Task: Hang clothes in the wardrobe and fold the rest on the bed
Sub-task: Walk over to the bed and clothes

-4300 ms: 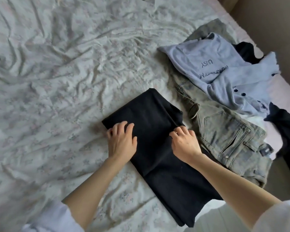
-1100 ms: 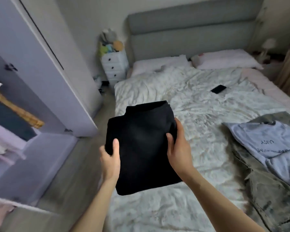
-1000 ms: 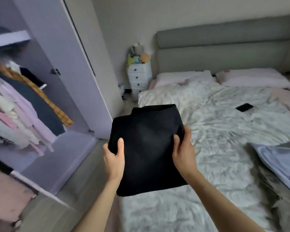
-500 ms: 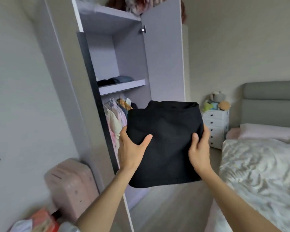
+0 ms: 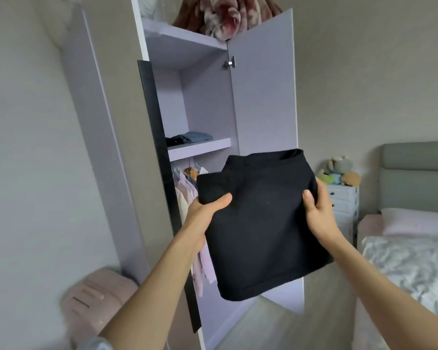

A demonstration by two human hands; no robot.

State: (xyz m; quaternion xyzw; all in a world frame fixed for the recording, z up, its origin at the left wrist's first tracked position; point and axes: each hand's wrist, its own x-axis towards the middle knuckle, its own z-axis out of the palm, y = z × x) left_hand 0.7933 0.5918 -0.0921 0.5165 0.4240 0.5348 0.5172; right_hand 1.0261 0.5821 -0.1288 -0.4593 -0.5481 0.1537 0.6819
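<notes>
The bedroom view has swung from the bed [image 5: 402,263] round to the open wardrobe [image 5: 261,97], which now fills the middle of the scene. Nearest, in front of the wardrobe, the left hand [image 5: 202,210] and right hand [image 5: 317,205] each grip a side of the folded black garment [image 5: 261,223], lifted off the bed. Beyond it, the wardrobe shelf [image 5: 200,147] holds folded clothes [image 5: 187,138], so folding looks done and stowing probably comes next.

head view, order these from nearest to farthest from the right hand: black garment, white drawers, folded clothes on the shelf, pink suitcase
From the right hand:
1. Black garment, gripped by it at its right edge.
2. White drawers, just right of it, by the bed.
3. Folded clothes, up and left on the wardrobe shelf.
4. Pink suitcase, low at far left.
</notes>
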